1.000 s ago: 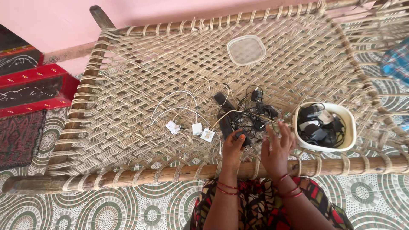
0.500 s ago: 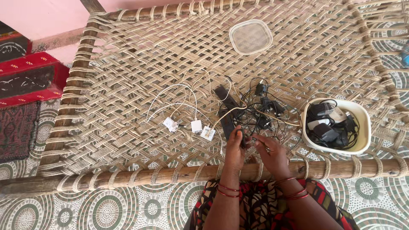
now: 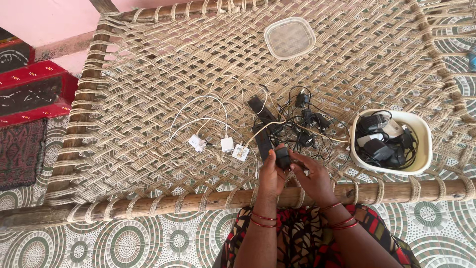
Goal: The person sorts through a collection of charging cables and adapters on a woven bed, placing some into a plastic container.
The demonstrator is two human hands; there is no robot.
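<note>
1. Woven rope cot: its webbing sags and has gaps, so small parts are best kept over the near wooden rail.
2. Black tangle of cables, near the cot's near edge beside the white bowl of chargers: draw one lead free slowly, not by yanking.
3. Black adapter: the left hand has its fingers closed around it, and the right hand pinches it too; hold the body, not the wire.
</note>
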